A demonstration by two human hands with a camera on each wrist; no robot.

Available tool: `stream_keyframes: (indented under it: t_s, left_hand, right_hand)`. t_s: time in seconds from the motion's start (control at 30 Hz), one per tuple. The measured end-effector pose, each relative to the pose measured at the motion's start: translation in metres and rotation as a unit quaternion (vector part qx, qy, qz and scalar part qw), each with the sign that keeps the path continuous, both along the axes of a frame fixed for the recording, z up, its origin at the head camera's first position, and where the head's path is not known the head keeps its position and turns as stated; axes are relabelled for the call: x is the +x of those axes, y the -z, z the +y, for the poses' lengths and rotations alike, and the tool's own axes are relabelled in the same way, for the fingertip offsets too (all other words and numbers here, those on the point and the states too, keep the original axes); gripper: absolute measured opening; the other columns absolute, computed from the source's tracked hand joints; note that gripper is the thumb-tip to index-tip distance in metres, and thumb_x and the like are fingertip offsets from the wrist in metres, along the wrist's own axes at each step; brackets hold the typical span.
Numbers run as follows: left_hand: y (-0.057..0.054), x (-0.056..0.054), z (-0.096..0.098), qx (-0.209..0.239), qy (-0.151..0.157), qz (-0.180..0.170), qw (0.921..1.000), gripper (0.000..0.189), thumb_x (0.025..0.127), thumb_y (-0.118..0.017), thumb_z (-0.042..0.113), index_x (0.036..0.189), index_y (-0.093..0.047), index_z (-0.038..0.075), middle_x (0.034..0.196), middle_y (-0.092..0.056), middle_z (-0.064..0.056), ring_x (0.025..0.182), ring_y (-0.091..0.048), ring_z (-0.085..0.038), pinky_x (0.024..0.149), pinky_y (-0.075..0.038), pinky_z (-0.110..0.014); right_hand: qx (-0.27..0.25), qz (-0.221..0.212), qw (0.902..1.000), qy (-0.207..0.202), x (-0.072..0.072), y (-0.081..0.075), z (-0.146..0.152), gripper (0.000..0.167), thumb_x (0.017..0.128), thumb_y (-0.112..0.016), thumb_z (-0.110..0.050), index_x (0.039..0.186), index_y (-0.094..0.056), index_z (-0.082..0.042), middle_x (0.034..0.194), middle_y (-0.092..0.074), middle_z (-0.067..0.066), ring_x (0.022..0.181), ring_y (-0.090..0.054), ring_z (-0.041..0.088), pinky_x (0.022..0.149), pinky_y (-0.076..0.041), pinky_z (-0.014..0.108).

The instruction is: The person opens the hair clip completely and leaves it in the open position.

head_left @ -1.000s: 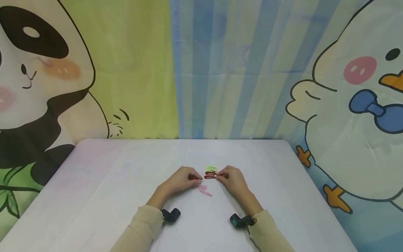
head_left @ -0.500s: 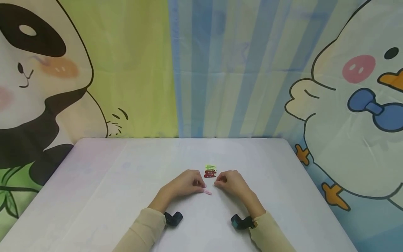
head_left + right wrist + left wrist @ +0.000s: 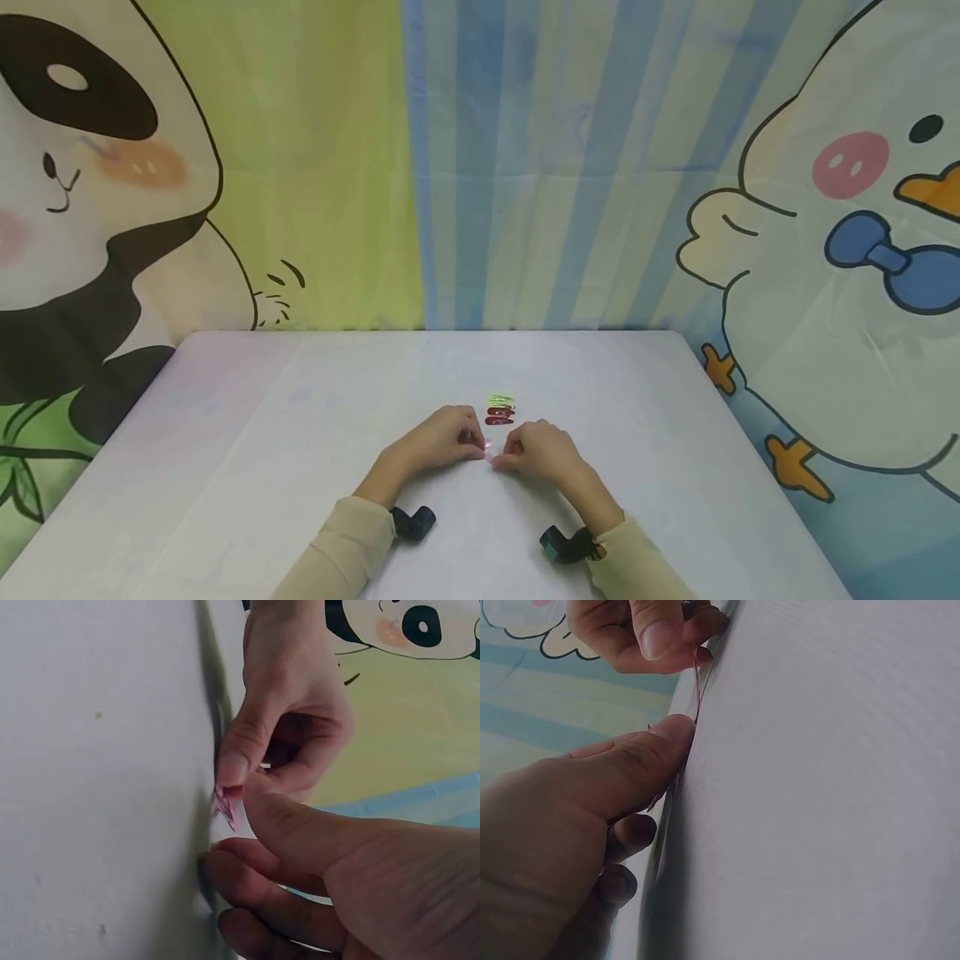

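Note:
My left hand (image 3: pixel 442 437) pinches pink hair clips (image 3: pixel 225 806) low over the white table, between thumb and forefinger. In the left wrist view, one thin clip (image 3: pixel 697 694) sticks out from under the left thumb toward the right hand. My right hand (image 3: pixel 543 450) is close on the other side, fingertips right at the clip's free end. Its thumb and forefinger stand apart in the right wrist view. Just beyond the hands, two dark red hair clips (image 3: pixel 499 415) lie in a row with yellow-green hair clips (image 3: pixel 501 401) behind them. The fingers partly hide the pink clips.
The white table (image 3: pixel 262 417) runs back to a cartoon-printed curtain (image 3: pixel 495 167). A black wrist camera (image 3: pixel 414 523) sits on the left wrist and another black camera (image 3: pixel 566 544) on the right, both above the tabletop.
The left hand has moved slightly toward me and taken hold of the pink clips. The right hand has left the red clips and come down and left to the pink ones.

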State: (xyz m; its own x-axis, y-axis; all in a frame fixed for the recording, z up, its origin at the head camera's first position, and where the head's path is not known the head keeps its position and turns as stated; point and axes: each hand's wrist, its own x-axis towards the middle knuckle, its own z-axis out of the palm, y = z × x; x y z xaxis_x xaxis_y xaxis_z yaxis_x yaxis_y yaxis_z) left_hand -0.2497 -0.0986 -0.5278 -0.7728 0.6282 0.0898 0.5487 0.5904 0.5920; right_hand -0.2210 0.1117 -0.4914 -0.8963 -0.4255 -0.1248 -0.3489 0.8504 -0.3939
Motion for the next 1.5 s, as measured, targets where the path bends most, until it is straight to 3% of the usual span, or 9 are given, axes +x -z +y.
stream_keyframes:
  t_s: [0.3,0.6,0.83,1.2,1.5]
  left_hand:
    - [0.0048,-0.0005,-0.0007,0.007,-0.005,-0.008,0.9999,0.006,0.081,-0.076,0.021,0.082,-0.071,0.025,0.083,-0.057,0.015,0.078,-0.053,-0.001,0.073,-0.045,-0.019]
    - [0.0008,-0.0017,-0.0022,0.006,-0.004,0.035,0.9994,0.009,0.081,-0.075,0.025,0.089,-0.071,0.025,0.086,-0.059,0.015,0.08,-0.052,-0.001,0.076,-0.044,-0.021]
    - [-0.0019,-0.0017,-0.0015,0.008,-0.007,0.03,0.9995,0.007,0.081,-0.076,0.026,0.086,-0.072,0.025,0.086,-0.058,0.015,0.081,-0.052,-0.002,0.077,-0.044,-0.021]
    - [0.0026,-0.0017,-0.0019,0.003,-0.01,0.032,0.9994,0.008,0.081,-0.075,0.032,0.085,-0.072,0.025,0.084,-0.058,0.016,0.081,-0.052,-0.001,0.077,-0.044,-0.021]
    - [0.0044,-0.0017,-0.0024,0.004,-0.02,0.031,0.9993,0.008,0.081,-0.075,0.034,0.083,-0.072,0.027,0.082,-0.057,0.017,0.077,-0.051,-0.001,0.073,-0.043,-0.021]
  right_hand:
    - [-0.012,0.026,0.9995,-0.011,0.0026,0.0073,-0.0072,0.017,0.08,-0.075,-0.036,0.075,-0.07,-0.021,0.061,-0.058,-0.013,0.056,-0.046,0.005,0.052,-0.037,0.023]
    - [-0.016,0.034,0.9992,-0.015,0.0007,0.0041,-0.0073,0.012,0.08,-0.076,-0.03,0.077,-0.071,-0.019,0.06,-0.056,-0.013,0.056,-0.046,0.003,0.052,-0.038,0.022]
    - [-0.013,0.028,0.9995,-0.012,-0.0015,0.0058,-0.0069,0.012,0.081,-0.074,-0.028,0.077,-0.069,-0.018,0.062,-0.056,-0.012,0.057,-0.047,0.004,0.053,-0.038,0.022]
    - [-0.032,0.019,0.9993,0.003,-0.0027,0.0091,-0.0061,0.013,0.082,-0.073,-0.027,0.077,-0.068,-0.016,0.064,-0.059,-0.011,0.058,-0.048,0.004,0.055,-0.04,0.021]
    - [-0.062,0.017,0.9978,-0.017,-0.0053,0.01,-0.0025,0.011,0.083,-0.073,-0.023,0.077,-0.067,-0.016,0.064,-0.059,-0.011,0.059,-0.049,0.003,0.058,-0.041,0.02]
